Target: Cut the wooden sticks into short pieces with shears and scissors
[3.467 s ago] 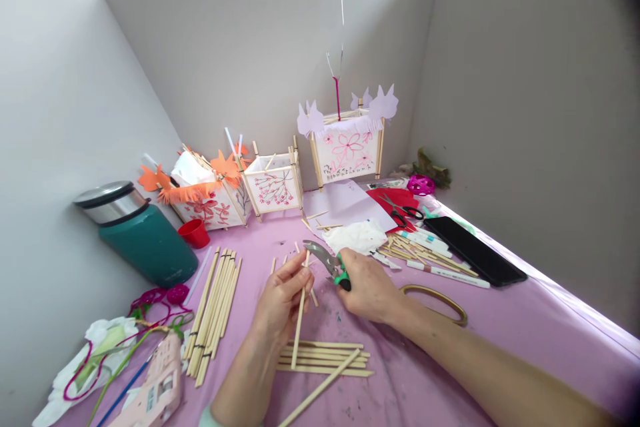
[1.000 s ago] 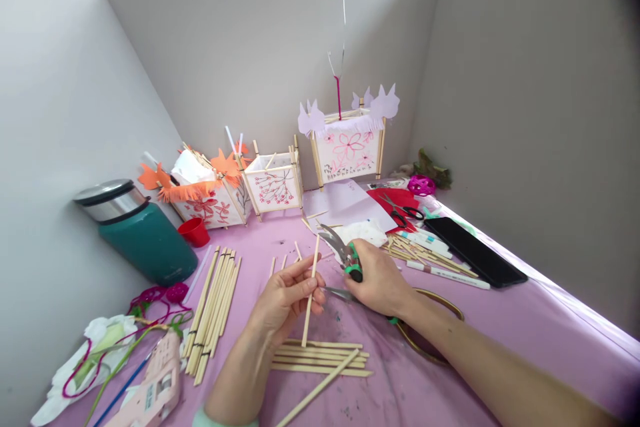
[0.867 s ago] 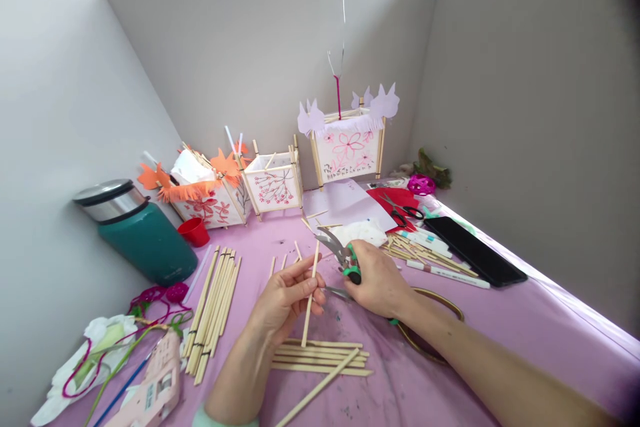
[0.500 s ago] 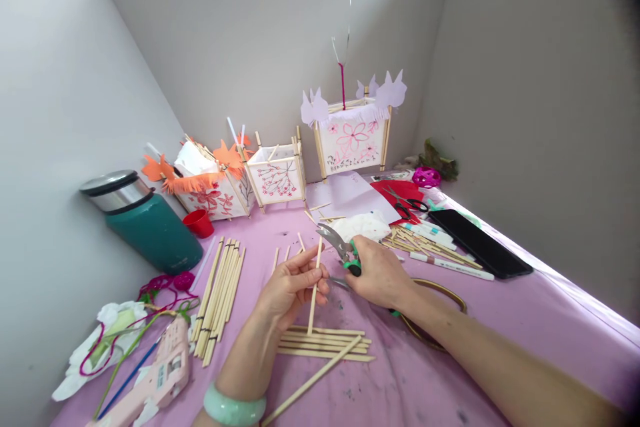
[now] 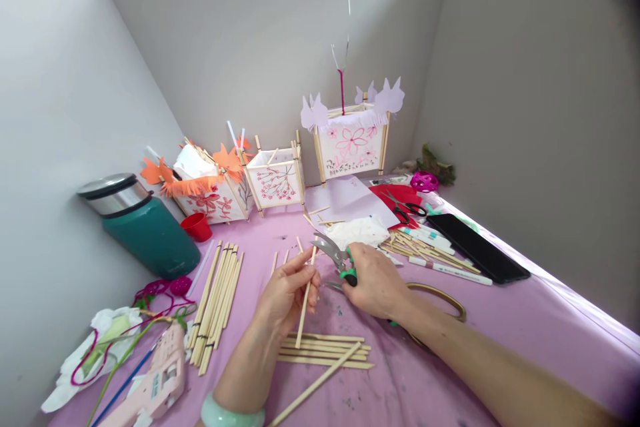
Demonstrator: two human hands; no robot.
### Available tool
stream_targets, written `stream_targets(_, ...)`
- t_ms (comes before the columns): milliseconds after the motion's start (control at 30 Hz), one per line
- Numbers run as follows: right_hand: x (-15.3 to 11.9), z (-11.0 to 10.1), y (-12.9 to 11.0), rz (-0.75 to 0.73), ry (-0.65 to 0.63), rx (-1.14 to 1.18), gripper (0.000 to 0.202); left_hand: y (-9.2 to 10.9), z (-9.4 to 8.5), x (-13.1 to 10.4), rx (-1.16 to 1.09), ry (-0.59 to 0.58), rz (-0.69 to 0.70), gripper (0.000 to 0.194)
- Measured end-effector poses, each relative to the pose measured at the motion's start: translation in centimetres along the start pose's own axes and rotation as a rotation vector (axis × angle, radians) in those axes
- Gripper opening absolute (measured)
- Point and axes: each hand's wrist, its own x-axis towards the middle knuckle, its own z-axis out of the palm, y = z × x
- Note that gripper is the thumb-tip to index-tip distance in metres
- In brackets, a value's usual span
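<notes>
Mauve cloth (image 5: 425,380), creased and flecked with dark specks, spreads beneath everything, and plain grey panels (image 5: 270,47) rise at the left, back and right. From where I'm standing, three small lanterns sit along the back: one with orange trim (image 5: 207,207), one untrimmed (image 5: 276,185), and one topped with lilac cut-outs (image 5: 353,147). A teal bottle (image 5: 153,237) stands at the left beside a red cup (image 5: 197,227); a black phone (image 5: 477,247) lies over on the right.

The pale stick (image 5: 303,310) is slim, straight and smooth-looking, raised at a slant near the middle of the table, its lower end by a row of sticks (image 5: 330,361). The left hand (image 5: 286,290) pinches it between thumb and fingers. The right hand (image 5: 375,280) is wrapped around the green-and-black handles of the shears (image 5: 333,252), whose curved grey metal blades reach the stick's upper end; I can't tell whether they touch it. Bundled sticks (image 5: 217,307) lie left of the left hand.
</notes>
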Motion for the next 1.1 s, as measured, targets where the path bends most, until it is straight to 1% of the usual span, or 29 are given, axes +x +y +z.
stream_targets(200,-0.2,0.0,-0.2,-0.014,0.012,0.002,0.024,-0.1,0.2,0.0,0.007,0.006,-0.001,0.068)
stream_targets(333,-0.3,0.0,-0.4,-0.011,0.017,0.004,0.024,-0.3,0.2,-0.1,0.03,-0.01,0.009,0.069)
stream_targets(600,0.0,-0.3,-0.6,0.02,-0.062,0.014,0.022,-0.3,-0.1,-0.2,0.057,-0.023,0.028,0.064)
stream_targets(867,0.4,-0.4,-0.5,0.028,-0.118,0.009,0.023,0.3,-0.3,-0.3,0.043,-0.009,0.003,0.06)
stream_targets(1000,0.6,-0.7,-0.3,0.037,-0.149,0.046,0.023,0.5,-0.6,0.0,0.043,0.012,-0.024,0.059)
stream_targets(1100,0.9,-0.9,-0.1,0.028,-0.176,0.111,0.016,0.6,-1.0,0.1,0.031,-0.001,-0.018,0.057)
